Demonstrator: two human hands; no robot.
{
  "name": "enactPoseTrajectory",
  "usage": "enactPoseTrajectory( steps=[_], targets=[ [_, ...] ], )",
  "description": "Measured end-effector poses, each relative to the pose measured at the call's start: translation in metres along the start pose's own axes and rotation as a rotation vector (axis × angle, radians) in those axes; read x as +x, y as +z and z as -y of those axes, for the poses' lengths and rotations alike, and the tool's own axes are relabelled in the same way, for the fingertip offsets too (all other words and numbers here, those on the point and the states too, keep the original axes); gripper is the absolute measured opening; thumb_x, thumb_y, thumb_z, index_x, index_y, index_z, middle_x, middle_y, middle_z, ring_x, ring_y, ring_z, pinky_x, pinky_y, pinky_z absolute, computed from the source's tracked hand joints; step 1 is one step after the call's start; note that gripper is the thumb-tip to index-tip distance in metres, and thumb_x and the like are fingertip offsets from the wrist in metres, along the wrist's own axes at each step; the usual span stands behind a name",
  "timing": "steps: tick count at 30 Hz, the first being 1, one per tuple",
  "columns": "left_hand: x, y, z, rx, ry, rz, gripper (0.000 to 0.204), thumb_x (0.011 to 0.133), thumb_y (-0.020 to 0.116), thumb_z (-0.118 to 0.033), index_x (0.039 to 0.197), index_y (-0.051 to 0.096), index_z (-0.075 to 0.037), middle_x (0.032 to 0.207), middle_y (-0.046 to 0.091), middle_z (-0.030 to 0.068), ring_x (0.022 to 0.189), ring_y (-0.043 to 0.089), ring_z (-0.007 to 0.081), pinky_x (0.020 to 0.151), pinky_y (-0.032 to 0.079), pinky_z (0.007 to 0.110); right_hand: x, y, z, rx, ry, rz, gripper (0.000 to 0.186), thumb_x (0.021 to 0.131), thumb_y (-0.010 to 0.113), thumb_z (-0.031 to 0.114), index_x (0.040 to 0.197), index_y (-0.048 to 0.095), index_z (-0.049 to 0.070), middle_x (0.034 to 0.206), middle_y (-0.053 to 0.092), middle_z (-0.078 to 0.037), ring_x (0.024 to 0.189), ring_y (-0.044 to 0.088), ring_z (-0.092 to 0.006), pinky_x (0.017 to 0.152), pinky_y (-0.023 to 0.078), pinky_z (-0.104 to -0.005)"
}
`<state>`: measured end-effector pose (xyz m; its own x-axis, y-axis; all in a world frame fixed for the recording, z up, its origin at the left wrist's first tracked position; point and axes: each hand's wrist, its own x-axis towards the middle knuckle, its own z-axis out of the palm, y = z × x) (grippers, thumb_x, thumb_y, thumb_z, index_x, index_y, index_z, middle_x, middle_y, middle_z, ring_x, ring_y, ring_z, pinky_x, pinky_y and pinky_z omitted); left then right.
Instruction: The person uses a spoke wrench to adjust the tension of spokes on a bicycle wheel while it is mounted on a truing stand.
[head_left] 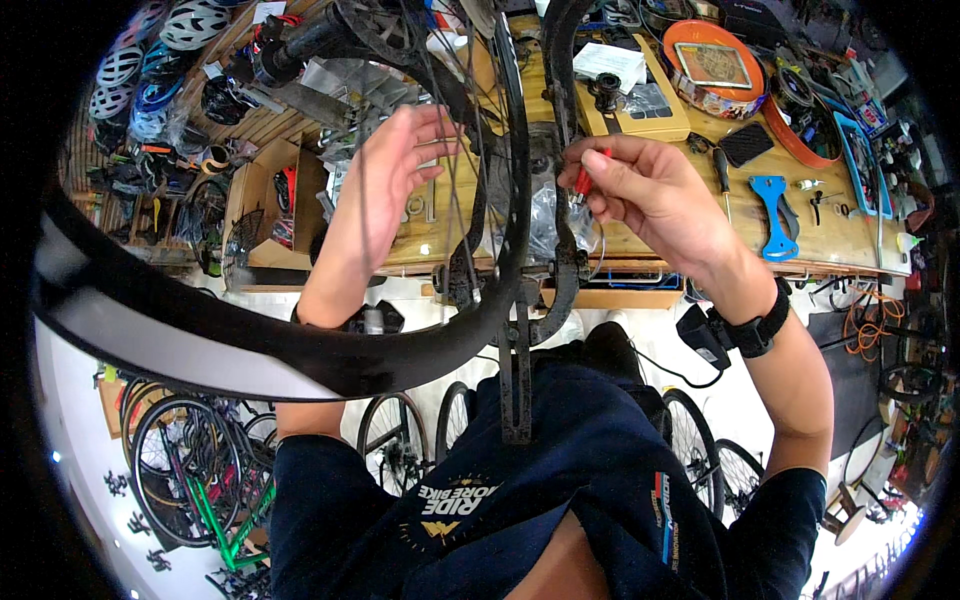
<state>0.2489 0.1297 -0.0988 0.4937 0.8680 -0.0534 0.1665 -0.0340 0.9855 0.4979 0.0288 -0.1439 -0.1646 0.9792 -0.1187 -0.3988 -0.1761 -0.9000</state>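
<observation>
Right hand (pixel 655 190) holds red tool (pixel 583 180); carton (pixel 258 190) holds packages (pixel 284 195), apparently.

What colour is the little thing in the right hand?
The little thing in the right hand looks mostly red; the head view shows it best.

This looks like a bicycle repair workshop, perhaps with a shop attached. Cycling helmets (pixel 193 25) hang in the upper left, and bicycles (pixel 210 515), one with a green frame, crowd the lower left. A wooden workbench (pixel 850 245) spans the upper middle, carrying a screwdriver (pixel 722 172) and a flat blue tool (pixel 773 217) at right. A large spoked wheel (pixel 400 365) fills the left centre. The far right edge is dim, but seems lined with more parts or gear.
</observation>
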Motion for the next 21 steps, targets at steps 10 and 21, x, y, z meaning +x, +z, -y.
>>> enactPoseTrajectory(
  steps=[10,21],
  targets=[
    [-0.027,0.002,-0.018,-0.286,-0.118,0.206,0.083,0.097,0.025,-0.061,0.143,0.032,0.007,0.138,0.048,0.0229,0.125,0.052,0.0309,0.103,0.040,0.036,-0.001,0.000,-0.001,-0.028,-0.002,-0.012,0.036,0.098,0.059,0.020,0.122,0.055,-0.006,0.101,0.068,-0.010,0.074,0.059,-0.0058,0.069,0.051,-0.0181],
    [-0.022,0.008,-0.003,-0.118,0.003,0.250,0.060,0.092,0.060,-0.024,0.141,0.037,0.003,0.134,0.051,0.0166,0.124,0.052,0.0255,0.102,0.041,0.034,0.000,0.005,-0.005,-0.023,-0.025,-0.036,0.029,0.094,0.066,0.026,0.105,0.065,-0.001,0.087,0.066,-0.002,0.070,0.058,-0.0060,0.066,0.048,-0.0193]
  ],
)
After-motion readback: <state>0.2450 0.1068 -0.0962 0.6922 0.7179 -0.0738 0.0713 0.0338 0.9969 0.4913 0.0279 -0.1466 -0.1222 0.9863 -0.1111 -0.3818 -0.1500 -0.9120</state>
